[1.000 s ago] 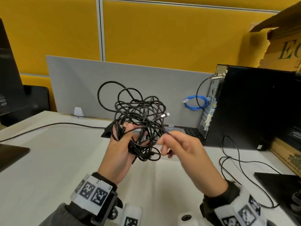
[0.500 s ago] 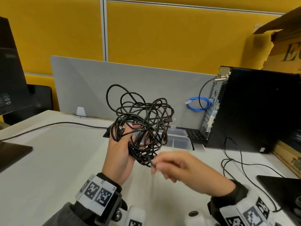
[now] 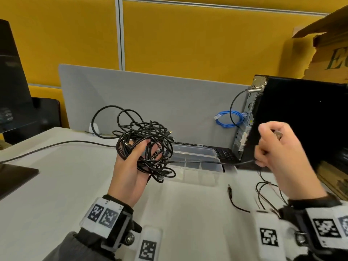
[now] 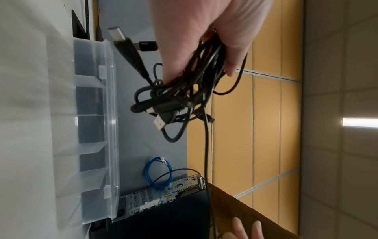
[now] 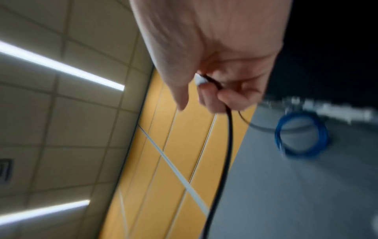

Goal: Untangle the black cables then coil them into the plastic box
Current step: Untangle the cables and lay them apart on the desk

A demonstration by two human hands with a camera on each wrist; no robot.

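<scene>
Cables (image 3: 145, 147): still one big knot, mid-frame | left hand (image 3: 131, 166) grips the knot | right hand (image 3: 273, 147) pinches one end, pulled out to the right | box (image 3: 195, 166) on bench behind, nothing coiled in it | barely started

Two hands, the left (image 3: 130, 166) and the right (image 3: 278, 147), one tangle of black cables (image 3: 145, 144) whose cables are too knotted to count, and one clear plastic box (image 3: 195, 166) on one counter (image 3: 56, 185). Also on it: one blue cable coil (image 3: 227, 119), one computer tower (image 3: 293, 125), and one loose black cable (image 3: 235, 200).
</scene>
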